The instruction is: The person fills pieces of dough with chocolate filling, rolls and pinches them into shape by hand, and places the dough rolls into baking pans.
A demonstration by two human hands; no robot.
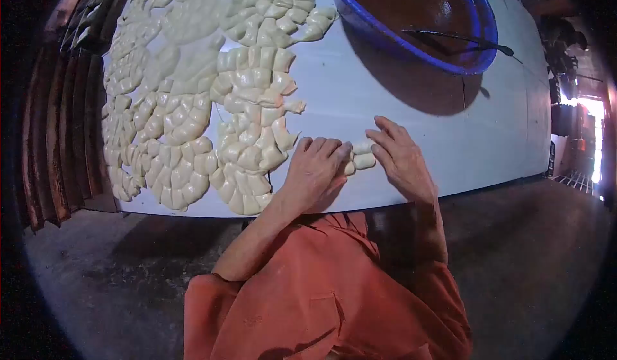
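Note:
A few small pale dough pieces (364, 161) lie side by side on the white table, between my two hands. My left hand (313, 170) rests over the left end of these pieces, its fingers curled down and partly hiding them. At the right end, my right hand (403, 161) has its fingers stretched and a little apart, with the fingertips at the edge of the dough. Left of my hands, many glossy dough pieces (247, 135) are packed together in rounded clusters.
A blue basin (472, 69) of brown liquid stands at the table's far right, with a dark thin-handled tool (479, 40) across its rim. The white table (475, 148) ends just before my body. Rusty ridged metal trays (58, 135) stand at the left.

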